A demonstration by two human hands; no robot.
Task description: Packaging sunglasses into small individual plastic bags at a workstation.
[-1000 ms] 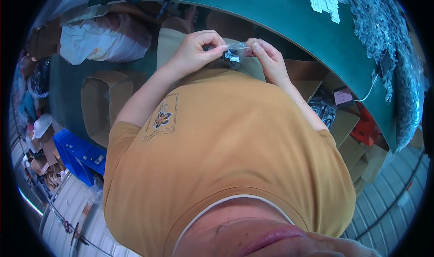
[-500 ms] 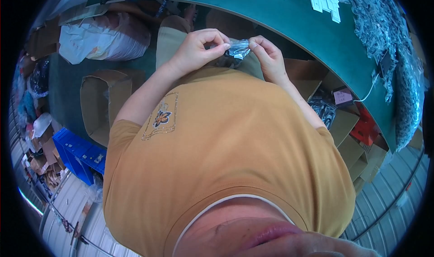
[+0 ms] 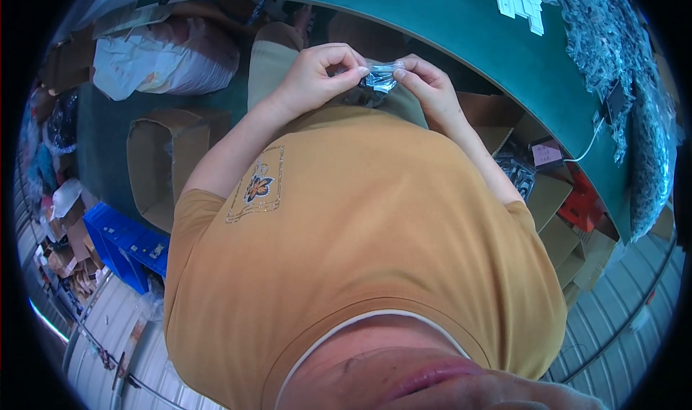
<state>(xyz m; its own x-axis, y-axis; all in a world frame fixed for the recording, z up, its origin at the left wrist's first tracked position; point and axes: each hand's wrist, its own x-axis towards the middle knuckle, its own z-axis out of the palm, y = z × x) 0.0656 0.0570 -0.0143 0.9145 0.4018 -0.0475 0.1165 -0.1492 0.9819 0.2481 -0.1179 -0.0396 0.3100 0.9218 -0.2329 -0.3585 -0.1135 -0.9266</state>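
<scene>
A small clear plastic bag (image 3: 382,78) with something dark inside is stretched between my two hands, above my lap. My left hand (image 3: 328,71) pinches its left end between thumb and forefinger. On the other side, my right hand (image 3: 427,86) has the upper right corner of the bag between thumb and fingertips. What the dark content is, I cannot make out. Both hands are just short of the near edge of the green table (image 3: 461,32).
Clear plastic bags (image 3: 598,42) lie heaped on the table's right, near white strips (image 3: 517,5). Open cardboard boxes (image 3: 155,168) flank me on both sides. At left are a white plastic bag (image 3: 155,64) and a blue crate (image 3: 126,244).
My right hand has shifted slightly to the right and its hold on the bag's edge looks a little different. The left hand has barely moved.
</scene>
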